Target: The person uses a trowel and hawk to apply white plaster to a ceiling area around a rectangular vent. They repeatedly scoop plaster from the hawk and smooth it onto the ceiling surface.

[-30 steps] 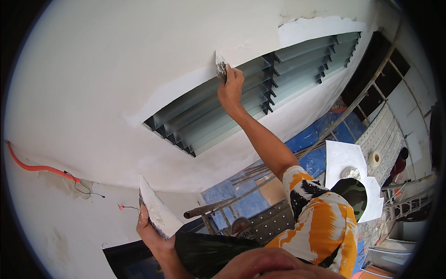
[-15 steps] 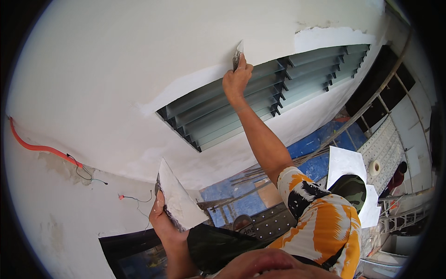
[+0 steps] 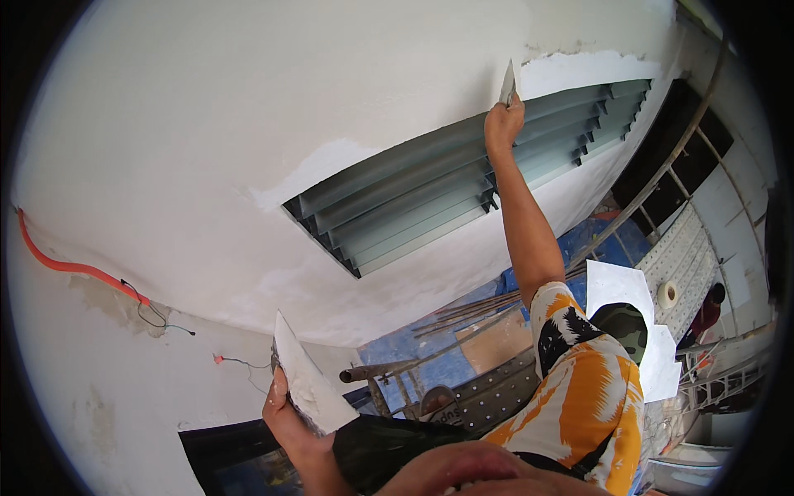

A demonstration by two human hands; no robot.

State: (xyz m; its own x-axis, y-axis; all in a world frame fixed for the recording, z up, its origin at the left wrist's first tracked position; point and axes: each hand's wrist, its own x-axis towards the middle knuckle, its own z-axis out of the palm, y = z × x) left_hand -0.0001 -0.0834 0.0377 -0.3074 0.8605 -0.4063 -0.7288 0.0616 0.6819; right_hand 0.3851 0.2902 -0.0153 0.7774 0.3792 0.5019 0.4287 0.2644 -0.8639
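My right hand (image 3: 504, 126) is raised at the upper edge of a louvered window (image 3: 413, 198). Its fingers close around a putty knife (image 3: 508, 83), whose blade is against or very near the pale wall (image 3: 248, 107). Just right of the blade, a whiter strip (image 3: 579, 71) runs above the glass. Lower down, my left hand (image 3: 289, 417) grips a broad flat putty board (image 3: 308, 376) by its edge, tilted, with white putty on its face. Another whiter patch (image 3: 327, 165) shows above the window's left end.
An orange conduit (image 3: 78, 266) with loose wires leaves the wall at left. A metal pipe (image 3: 372, 372) and perforated scaffold planks (image 3: 496, 380) lie below, above blue sheeting (image 3: 413, 355). Scaffold rails (image 3: 662, 178) and a tape roll (image 3: 668, 294) are at right; a person (image 3: 708, 312) is farther off.
My right hand and the putty knife have slid right along the window's upper edge. Cream coating now covers more of the white patch behind them. My left hand and board have dropped slightly.
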